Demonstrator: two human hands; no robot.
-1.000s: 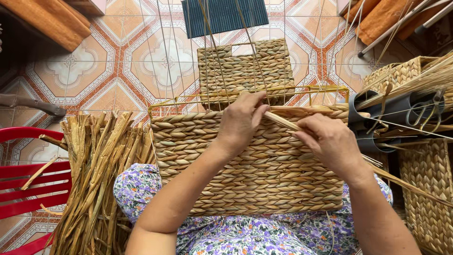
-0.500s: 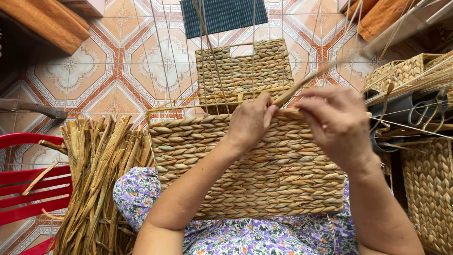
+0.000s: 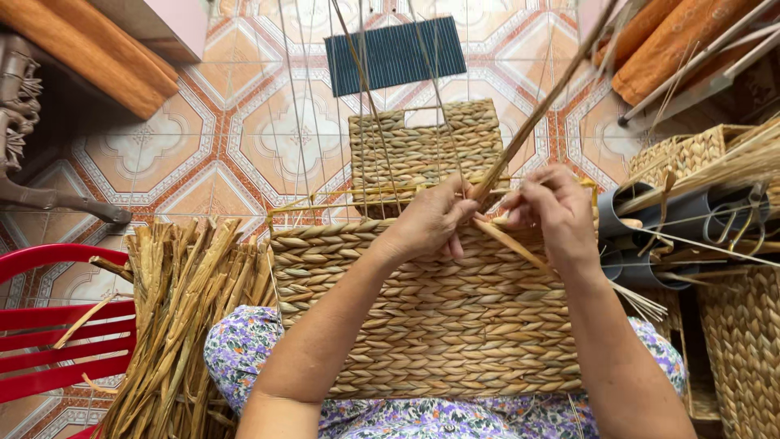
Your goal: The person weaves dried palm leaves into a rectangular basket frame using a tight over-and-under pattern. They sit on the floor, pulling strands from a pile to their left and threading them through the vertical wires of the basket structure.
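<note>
A half-woven straw basket (image 3: 439,325) on a thin wire frame (image 3: 325,199) rests against my lap, its woven wall facing me. My left hand (image 3: 431,219) pinches a dried fibre strand (image 3: 540,106) at the top edge of the weave, where bare wires stick up. My right hand (image 3: 552,213) grips the same strand just to the right; the strand rises up and to the right from between my hands. A second strand (image 3: 520,248) slants down to the right under my right hand.
A bundle of dried fibre (image 3: 183,317) stands left of the basket, beside a red plastic chair (image 3: 49,333). A finished woven basket (image 3: 422,150) lies on the tiled floor beyond. More baskets (image 3: 743,341), grey tubes (image 3: 642,236) and loose stalks crowd the right.
Both hands have risen to the top edge of the weave and drawn together. The strand that lay flat across the rim now points up and to the right.
</note>
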